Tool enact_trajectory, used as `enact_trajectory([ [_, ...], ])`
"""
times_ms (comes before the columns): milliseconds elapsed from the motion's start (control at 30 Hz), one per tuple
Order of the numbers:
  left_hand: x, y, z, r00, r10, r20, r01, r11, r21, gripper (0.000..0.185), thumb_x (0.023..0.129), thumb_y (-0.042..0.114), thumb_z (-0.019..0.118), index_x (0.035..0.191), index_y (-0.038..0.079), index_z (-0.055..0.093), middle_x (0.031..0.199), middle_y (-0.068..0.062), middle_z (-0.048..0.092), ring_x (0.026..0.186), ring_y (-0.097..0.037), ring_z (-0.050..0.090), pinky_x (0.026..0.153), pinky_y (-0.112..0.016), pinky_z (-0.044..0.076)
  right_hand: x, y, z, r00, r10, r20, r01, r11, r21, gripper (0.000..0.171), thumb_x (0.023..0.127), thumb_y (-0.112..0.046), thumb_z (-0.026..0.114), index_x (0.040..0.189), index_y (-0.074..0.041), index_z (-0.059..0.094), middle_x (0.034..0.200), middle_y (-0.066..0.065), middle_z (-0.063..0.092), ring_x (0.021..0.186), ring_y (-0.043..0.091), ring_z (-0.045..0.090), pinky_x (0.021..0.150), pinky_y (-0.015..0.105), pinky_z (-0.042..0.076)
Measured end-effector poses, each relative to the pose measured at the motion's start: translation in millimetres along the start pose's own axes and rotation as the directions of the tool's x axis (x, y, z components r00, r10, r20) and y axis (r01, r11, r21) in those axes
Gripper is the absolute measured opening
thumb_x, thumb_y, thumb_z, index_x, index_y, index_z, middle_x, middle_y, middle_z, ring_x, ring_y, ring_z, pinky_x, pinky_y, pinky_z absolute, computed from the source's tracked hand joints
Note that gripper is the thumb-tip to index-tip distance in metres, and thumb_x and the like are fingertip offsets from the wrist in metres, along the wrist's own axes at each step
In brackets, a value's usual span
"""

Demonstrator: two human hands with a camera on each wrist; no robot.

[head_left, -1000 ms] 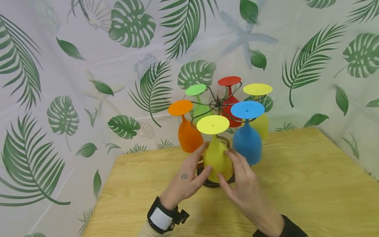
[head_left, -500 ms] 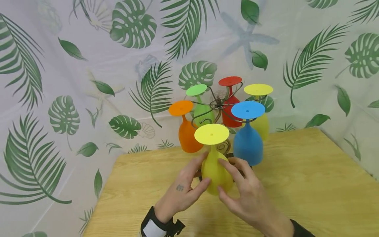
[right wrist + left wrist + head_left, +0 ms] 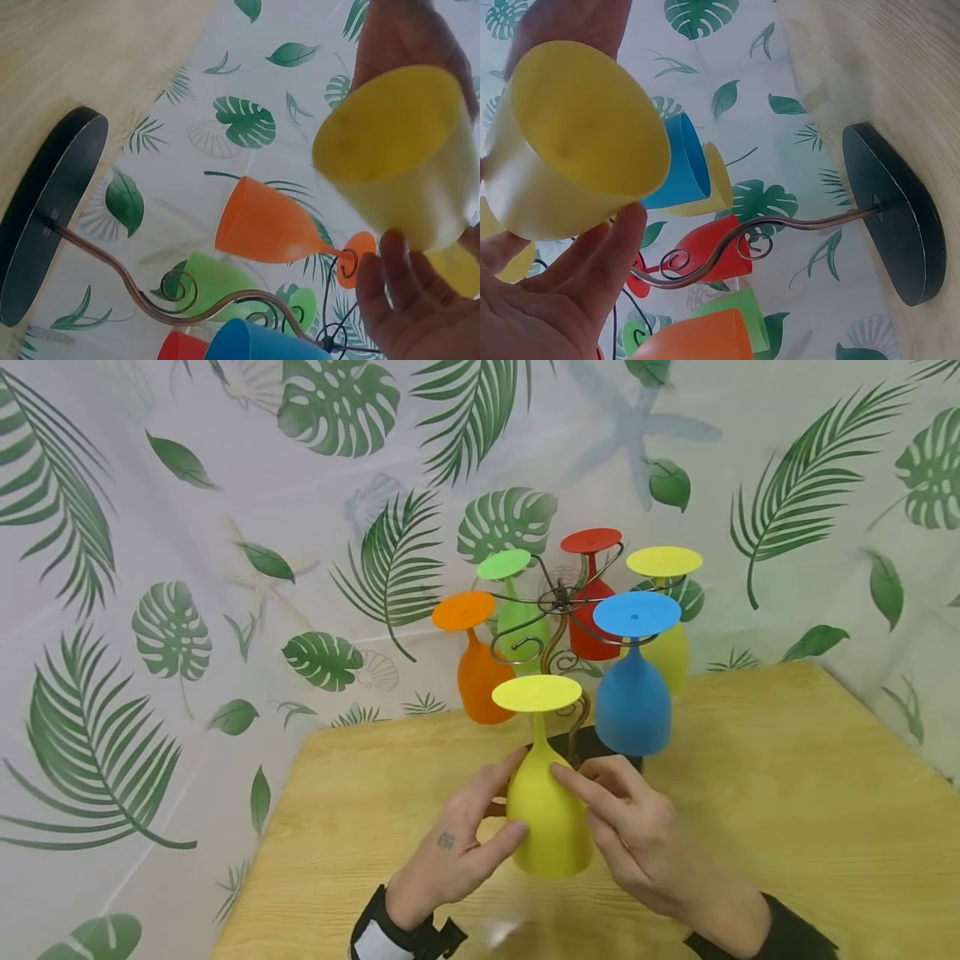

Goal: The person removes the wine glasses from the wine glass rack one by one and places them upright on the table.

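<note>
no writing or brand is readable anywhere. both hands hold 1 yellow goblet (image 3: pixel 548 814) upside down above the table (image 3: pixel 787 827): left hand (image 3: pixel 457 847) curled round one side, right hand (image 3: pixel 637 839) round the other. 5 more goblets hang on the wire rack (image 3: pixel 558 610): 1 orange, 1 green, 1 red, 1 yellow, 1 blue.

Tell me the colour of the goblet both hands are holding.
Yellow goblet, clearest in the head view.

Head looks down; wrists (close, seemingly upward) share the rack (image 3: pixel 558 610).
</note>
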State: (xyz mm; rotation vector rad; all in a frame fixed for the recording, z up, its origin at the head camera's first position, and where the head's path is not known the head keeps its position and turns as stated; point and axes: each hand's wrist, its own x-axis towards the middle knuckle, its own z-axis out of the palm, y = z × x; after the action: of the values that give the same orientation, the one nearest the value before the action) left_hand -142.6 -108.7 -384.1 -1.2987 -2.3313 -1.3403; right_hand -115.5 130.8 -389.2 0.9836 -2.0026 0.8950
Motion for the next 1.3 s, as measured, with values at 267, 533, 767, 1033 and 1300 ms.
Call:
enact_trajectory([
  [267,-5.4,0.0,-1.5,0.997,-0.058,0.048,0.064,0.989,-0.134,0.057,0.109,0.027,0.047,0.16,0.01,0.031,0.14,-0.016,0.059,0.112,-0.02,0.069,0.086,-0.029,0.061,-0.8,12.9,0.8,0.985,-0.106,0.135,0.121,0.986,-0.112,0.047,0.111,-0.025,0.029,0.144,-0.006,0.056,0.139,0.018,0.056,0.109,0.023,0.063,0.093,0.019,0.054],
  [533,-9.6,-1.7,-2.7,0.99,-0.091,0.104,0.113,0.967,-0.227,0.051,0.11,0.025,0.044,0.158,0.01,0.034,0.132,-0.018,0.065,0.108,-0.017,0.07,0.085,-0.03,0.061,-3.4,18.3,9.9,0.962,-0.25,0.113,0.256,0.966,-0.045,0.047,0.111,-0.027,0.036,0.143,0.004,0.052,0.152,0.022,0.048,0.139,0.026,0.048,0.123,0.023,0.026],
  [767,-13.1,-2.7,-4.1,0.994,-0.085,0.064,0.099,0.963,-0.251,0.043,0.111,0.026,0.041,0.148,0.007,0.049,0.124,-0.018,0.07,0.104,-0.014,0.07,0.083,-0.032,0.061,-8.6,15.2,11.1,0.963,-0.169,0.211,0.174,0.985,-0.005,0.058,0.107,-0.037,0.038,0.149,0.002,0.046,0.158,0.014,0.044,0.132,0.026,0.055,0.119,0.019,0.031],
  [1033,-7.0,-9.2,-2.5,0.997,-0.073,0.04,0.079,0.982,-0.172,0.042,0.113,0.021,0.03,0.141,0.005,0.056,0.102,-0.012,0.073,0.084,-0.006,0.066,0.083,-0.03,0.059,-11.0,15.9,12.7,0.967,-0.04,0.25,0.03,0.999,0.045,0.101,0.063,0.003,0.091,0.151,0.0,0.043,0.152,0.014,0.05,0.131,0.029,0.057,0.117,0.017,0.031],
  [1300,-7.6,-9.8,-5.3,0.998,-0.058,-0.01,0.057,0.991,-0.123,0.036,0.111,0.01,0.033,0.134,0.005,0.061,0.121,-0.01,0.069,0.106,-0.016,0.064,0.094,-0.032,0.056,-13.7,17.0,20.2,0.97,0.02,0.243,-0.063,0.983,0.17,0.084,0.086,-0.033,0.083,0.151,0.0,0.041,0.141,0.01,0.056,0.118,0.019,0.059,0.105,0.016,0.045],
])
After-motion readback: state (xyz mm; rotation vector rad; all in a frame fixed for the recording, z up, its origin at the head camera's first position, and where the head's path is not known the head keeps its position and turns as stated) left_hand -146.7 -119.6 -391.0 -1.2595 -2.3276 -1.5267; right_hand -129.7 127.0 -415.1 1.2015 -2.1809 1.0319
